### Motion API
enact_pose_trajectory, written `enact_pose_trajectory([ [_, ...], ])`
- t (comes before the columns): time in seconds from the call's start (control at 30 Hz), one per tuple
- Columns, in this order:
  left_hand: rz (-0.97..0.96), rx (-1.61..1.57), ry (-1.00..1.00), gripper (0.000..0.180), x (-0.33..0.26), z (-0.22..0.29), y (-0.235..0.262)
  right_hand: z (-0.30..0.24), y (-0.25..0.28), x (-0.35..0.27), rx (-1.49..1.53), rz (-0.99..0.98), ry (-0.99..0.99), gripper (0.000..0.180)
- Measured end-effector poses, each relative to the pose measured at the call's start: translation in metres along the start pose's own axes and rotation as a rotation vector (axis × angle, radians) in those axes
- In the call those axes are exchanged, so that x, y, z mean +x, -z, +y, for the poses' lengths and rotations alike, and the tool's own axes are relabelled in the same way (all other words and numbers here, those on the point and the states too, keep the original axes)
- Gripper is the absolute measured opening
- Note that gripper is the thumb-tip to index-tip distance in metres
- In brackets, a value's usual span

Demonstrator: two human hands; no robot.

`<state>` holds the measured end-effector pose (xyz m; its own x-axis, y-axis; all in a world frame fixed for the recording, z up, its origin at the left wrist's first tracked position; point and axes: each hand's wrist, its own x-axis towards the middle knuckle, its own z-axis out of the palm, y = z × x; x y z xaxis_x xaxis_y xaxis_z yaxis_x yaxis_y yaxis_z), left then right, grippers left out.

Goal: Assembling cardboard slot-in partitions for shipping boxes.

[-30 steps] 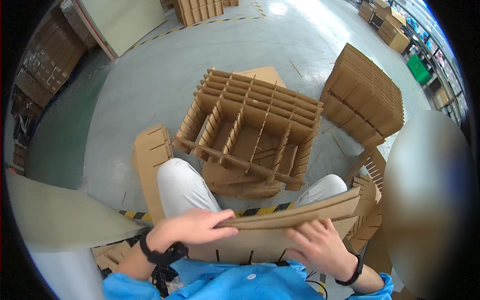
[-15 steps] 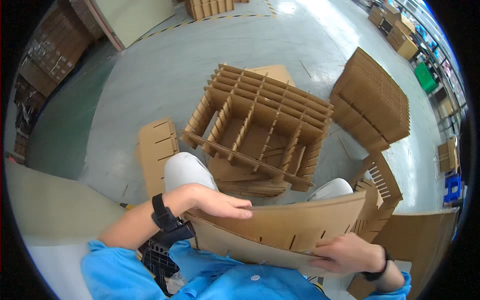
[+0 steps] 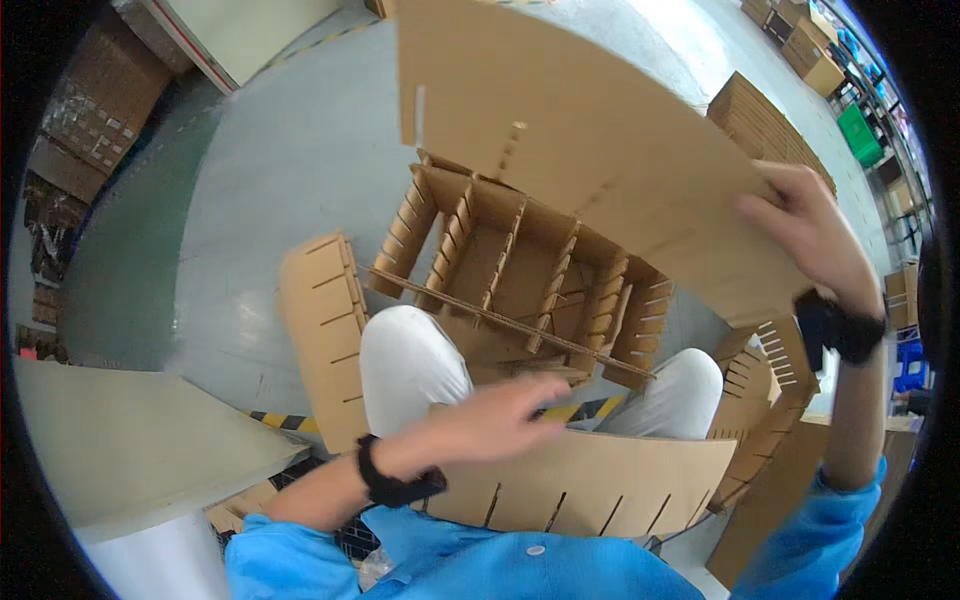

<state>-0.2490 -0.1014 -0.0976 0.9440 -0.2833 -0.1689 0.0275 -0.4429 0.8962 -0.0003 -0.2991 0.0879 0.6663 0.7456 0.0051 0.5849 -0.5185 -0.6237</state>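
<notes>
My right hand grips the right edge of a large slotted cardboard divider sheet. The sheet is raised over the cardboard divider grid on the floor and hides its far rows. Slots show along the sheet's lower side, some smeared by motion. My left hand, slightly blurred, has its fingers stretched out and appears to hold nothing. It hovers over a second slotted cardboard sheet lying across my lap, slots toward me. Between my knees and the grid, flat cardboard pieces are partly hidden.
Slotted sheets lie left of my knee; more slotted pieces stand at the right. A stack of cardboard dividers sits far right, partly covered by the raised sheet. A pale panel stands near left. Wrapped cartons line the far left.
My right hand has lifted one sheet from my lap, up and forward over the grid. The other sheet stays on my lap. My left hand has shifted slightly right, off the sheets.
</notes>
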Motion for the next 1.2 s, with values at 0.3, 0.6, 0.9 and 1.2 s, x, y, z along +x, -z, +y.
enact_pose_trajectory([
  [0.3, 0.899, -0.127, 0.331, 0.052, 0.02, -0.073, 0.218, 0.025, -0.077, 0.067, 0.055, -0.17, -0.036, 0.028],
  [0.6, 0.733, -0.522, 0.18, 0.082, 0.089, -0.087, 0.238, 0.019, -0.09, 0.073, -0.012, -0.245, -0.055, 0.027],
  [0.9, 0.759, -0.62, 0.228, 0.081, 0.096, -0.098, 0.229, 0.022, -0.101, 0.07, -0.318, -0.177, 0.021, 0.026],
  [1.2, 0.825, -0.587, 0.275, 0.059, 0.081, -0.112, 0.232, 0.045, -0.068, 0.034, -0.26, -0.036, -0.12, 0.045],
])
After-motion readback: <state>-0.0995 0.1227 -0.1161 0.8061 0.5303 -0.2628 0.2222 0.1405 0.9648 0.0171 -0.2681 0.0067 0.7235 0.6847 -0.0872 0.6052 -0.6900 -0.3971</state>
